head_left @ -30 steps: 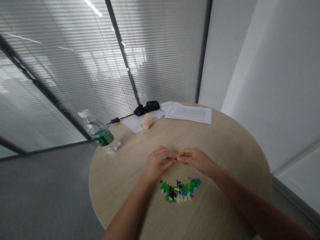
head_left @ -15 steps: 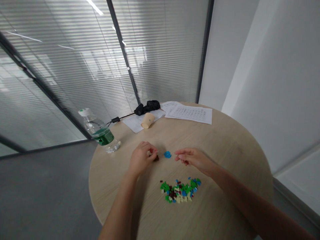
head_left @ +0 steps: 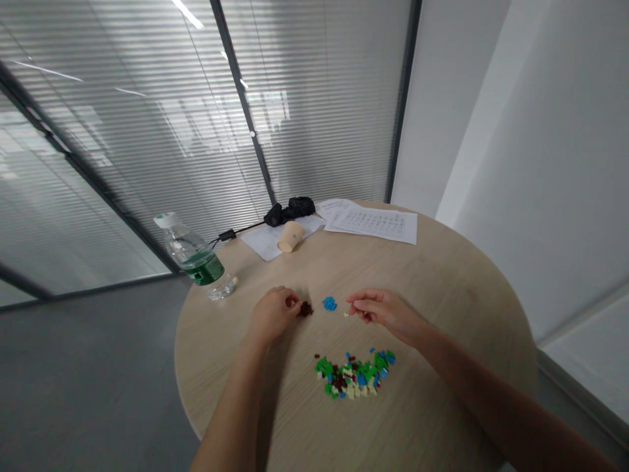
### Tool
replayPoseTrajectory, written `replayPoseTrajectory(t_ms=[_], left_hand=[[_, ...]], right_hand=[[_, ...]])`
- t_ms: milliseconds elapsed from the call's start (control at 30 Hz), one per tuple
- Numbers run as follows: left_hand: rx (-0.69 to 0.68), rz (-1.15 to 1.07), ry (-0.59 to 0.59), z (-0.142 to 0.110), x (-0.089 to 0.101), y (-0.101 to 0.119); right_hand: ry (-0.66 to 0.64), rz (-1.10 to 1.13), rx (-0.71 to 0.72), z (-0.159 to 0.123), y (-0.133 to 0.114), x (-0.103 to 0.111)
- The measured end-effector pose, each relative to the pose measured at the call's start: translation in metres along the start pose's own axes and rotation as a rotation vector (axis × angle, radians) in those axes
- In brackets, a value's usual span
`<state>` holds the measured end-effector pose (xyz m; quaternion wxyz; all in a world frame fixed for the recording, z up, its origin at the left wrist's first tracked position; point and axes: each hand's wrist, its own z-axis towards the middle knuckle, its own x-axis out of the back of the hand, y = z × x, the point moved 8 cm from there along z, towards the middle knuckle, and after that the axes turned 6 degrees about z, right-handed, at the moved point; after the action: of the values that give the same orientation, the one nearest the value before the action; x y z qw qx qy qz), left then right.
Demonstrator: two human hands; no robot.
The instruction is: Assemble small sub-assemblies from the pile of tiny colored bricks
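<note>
Head view looks down on a round pale-wood surface (head_left: pixel 442 295) with a person leaning over it. The left hand (head_left: pixel 274 313) sits curled, its fingertips just beside a small heap of dark brown plastic bricks (head_left: pixel 305 309); whether it holds anything, I can't tell. The right hand (head_left: pixel 386 309) is half-closed with its fingers lightly bent, a tiny cream brick (head_left: pixel 345 314) just off its fingertips, and no clear pinch shows. A little heap of blue bricks (head_left: pixel 329 303) lies between the hands. Nearer the person sits a curved, mixed pile of green, blue, brown and cream bricks (head_left: pixel 354 373). Farther back are a water bottle (head_left: pixel 194 259), a paper cup (head_left: pixel 290 236) on its side on a white sheet (head_left: pixel 263 244), printed papers (head_left: pixel 372 225) and a black bundle (head_left: pixel 289 212).
</note>
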<state>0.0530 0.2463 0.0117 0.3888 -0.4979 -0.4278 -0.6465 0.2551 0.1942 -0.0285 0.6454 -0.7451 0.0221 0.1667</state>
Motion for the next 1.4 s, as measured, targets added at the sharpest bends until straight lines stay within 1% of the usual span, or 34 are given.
replayPoseTrajectory(t_ms=[200,333,433,533,667,733,800,867,933,1033,1100,1167,1300,1400], left_hand=[[0.021,-0.002,-0.008,0.0,-0.001,-0.002],[0.008,0.015,0.0,0.0,0.001,0.0],[0.005,0.02,-0.004,0.0,0.001,0.0],[0.011,0.009,-0.009,0.0,0.001,-0.001],[0.009,-0.025,0.021,0.0,0.002,0.0],[0.004,-0.052,0.042,-0.001,0.004,0.003],[-0.001,-0.082,0.05,-0.002,0.005,0.004],[-0.012,-0.111,0.033,-0.003,0.005,0.005],[-0.041,-0.142,-0.019,-0.003,0.001,0.005],[-0.12,-0.178,-0.131,-0.005,-0.007,0.008],[-0.172,-0.169,-0.174,-0.006,-0.01,0.01],[-0.202,-0.148,-0.184,-0.007,-0.012,0.012],[-0.209,-0.127,-0.176,-0.007,-0.014,0.012],[-0.213,-0.127,-0.168,-0.007,-0.014,0.012]], right_hand=[[0.002,0.001,-0.003,0.001,0.0,0.0],[-0.003,-0.018,-0.007,0.001,0.0,0.0],[-0.016,-0.069,0.003,0.001,0.0,0.0],[-0.058,-0.158,0.02,0.002,0.001,-0.003],[-0.152,-0.379,0.1,-0.001,0.003,-0.011],[-0.25,-0.537,0.146,-0.006,0.005,-0.021],[-0.371,-0.689,0.228,-0.013,0.005,-0.033],[-0.463,-0.794,0.341,-0.02,0.001,-0.044],[-0.506,-0.853,0.414,-0.023,-0.002,-0.05],[-0.519,-0.933,0.422,-0.023,0.0,-0.051],[-0.519,-0.969,0.421,-0.022,0.002,-0.05],[-0.527,-0.981,0.427,-0.021,0.005,-0.05],[-0.537,-0.989,0.435,-0.021,0.007,-0.05],[-0.511,-0.982,0.416,-0.021,0.004,-0.05]])
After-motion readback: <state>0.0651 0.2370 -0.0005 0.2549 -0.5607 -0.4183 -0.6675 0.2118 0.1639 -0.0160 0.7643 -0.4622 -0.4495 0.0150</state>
